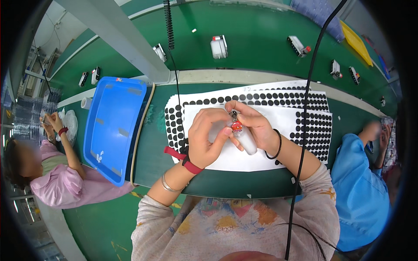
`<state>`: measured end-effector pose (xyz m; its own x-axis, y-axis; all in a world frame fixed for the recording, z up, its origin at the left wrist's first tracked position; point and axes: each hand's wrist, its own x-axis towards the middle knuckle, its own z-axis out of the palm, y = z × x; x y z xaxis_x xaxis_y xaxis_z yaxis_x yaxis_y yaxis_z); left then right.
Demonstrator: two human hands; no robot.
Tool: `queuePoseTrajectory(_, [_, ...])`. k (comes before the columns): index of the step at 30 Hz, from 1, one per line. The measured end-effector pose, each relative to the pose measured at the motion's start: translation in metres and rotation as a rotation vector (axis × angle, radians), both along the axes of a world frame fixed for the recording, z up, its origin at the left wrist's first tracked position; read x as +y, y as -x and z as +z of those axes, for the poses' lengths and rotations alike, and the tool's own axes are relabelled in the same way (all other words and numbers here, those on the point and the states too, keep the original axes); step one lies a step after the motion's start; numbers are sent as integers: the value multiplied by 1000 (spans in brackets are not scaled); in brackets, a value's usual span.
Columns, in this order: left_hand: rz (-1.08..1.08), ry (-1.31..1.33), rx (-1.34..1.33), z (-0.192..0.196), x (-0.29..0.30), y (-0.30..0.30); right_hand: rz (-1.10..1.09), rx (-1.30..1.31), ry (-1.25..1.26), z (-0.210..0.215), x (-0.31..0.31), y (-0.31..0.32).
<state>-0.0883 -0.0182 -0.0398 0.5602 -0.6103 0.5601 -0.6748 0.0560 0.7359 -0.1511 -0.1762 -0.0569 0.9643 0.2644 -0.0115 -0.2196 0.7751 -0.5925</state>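
In front of my chest, both hands meet around a small white rounded piece [247,142] with a red part [236,126] and some dark metal at its top; its exact kind cannot be made out. My right hand [256,126] grips it, fingers curled around its upper side. From the other side, my left hand [207,135] closes in, thumb and fingertips bent at the red end. Whatever sits between the left fingertips is hidden. Beneath the hands lie overlapping white sheets of round black stickers [315,130], with a bare white area in the middle.
A blue tray [114,126] stands left on the green table. Beyond the table edge, a green conveyor belt [261,39] carries several white units with red and black parts [219,47]. A black cable [308,82] hangs before me. People sit at left and right.
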Motion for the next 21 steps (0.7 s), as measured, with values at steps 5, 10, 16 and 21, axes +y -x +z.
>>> queuePoseTrajectory(5, [1, -255, 23, 8, 6, -4, -466, 0, 595, 23, -39, -63])
queuePoseTrajectory(10, [-63, -672, -429, 11, 36, -1, -903, -5, 1739, -29, -135, -128])
queuePoseTrajectory(16, [10, -563, -620, -11, 74, 4, -1022, 87, 2725, -14, -188, -99])
queuePoseTrajectory(21, [-6, -407, -752, -21, 72, 7, -1124, 388, 2702, 2, -230, -47])
